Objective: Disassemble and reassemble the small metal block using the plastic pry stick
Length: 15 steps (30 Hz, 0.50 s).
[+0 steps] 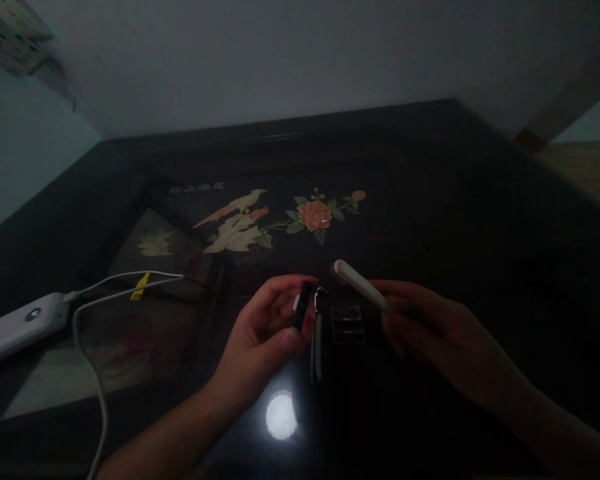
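White light makes a round reflection [281,415] on the near part of the dark, glossy table [480,207]. Just beyond it, the person's hands are apart. The left hand [253,340] pinches a small black object [304,308] between thumb and fingers; what it is, I cannot tell in this dimness. Just right of it are a shiny metal ring [318,300] and a thin grey strip [319,353] below the ring. The right hand [437,327] grips one end of a white bar [361,285], its free end pointing up and to the left. Between the hands is a small clear case [347,323]. At the left lies a white power bank [25,327] with a cable [100,387] and a yellow tag [140,287]. Farther off, a bird [237,205] and a flower [314,215] decorate the tabletop, and behind stands a grey wall [280,60].
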Each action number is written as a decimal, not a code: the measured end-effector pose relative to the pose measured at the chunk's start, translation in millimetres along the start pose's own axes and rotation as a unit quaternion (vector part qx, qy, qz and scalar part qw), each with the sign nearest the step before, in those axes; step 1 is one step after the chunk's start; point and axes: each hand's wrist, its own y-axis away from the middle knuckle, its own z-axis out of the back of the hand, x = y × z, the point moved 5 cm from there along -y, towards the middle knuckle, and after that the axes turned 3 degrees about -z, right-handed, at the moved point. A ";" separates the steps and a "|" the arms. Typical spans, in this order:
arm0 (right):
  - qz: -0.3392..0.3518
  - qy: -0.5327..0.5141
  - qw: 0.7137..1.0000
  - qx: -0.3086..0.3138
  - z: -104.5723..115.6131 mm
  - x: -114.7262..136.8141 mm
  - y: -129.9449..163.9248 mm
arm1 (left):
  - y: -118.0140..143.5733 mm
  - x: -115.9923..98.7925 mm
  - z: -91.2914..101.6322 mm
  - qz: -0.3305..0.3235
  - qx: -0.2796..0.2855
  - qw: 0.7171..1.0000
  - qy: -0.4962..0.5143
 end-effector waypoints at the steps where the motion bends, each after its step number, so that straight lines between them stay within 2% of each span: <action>1: 0.016 0.001 1.000 0.002 -3.6 1.6 3.0 | -0.4 -0.9 0.7 -0.002 0.002 1.000 0.004; 10: 0.177 0.042 0.982 0.054 -23.5 14.0 18.0 | 2.0 2.1 -1.9 -0.009 0.051 0.998 0.026; 15: 0.206 0.012 0.976 0.069 -29.2 15.3 19.4 | 2.0 0.6 -0.5 -0.038 0.045 0.998 0.012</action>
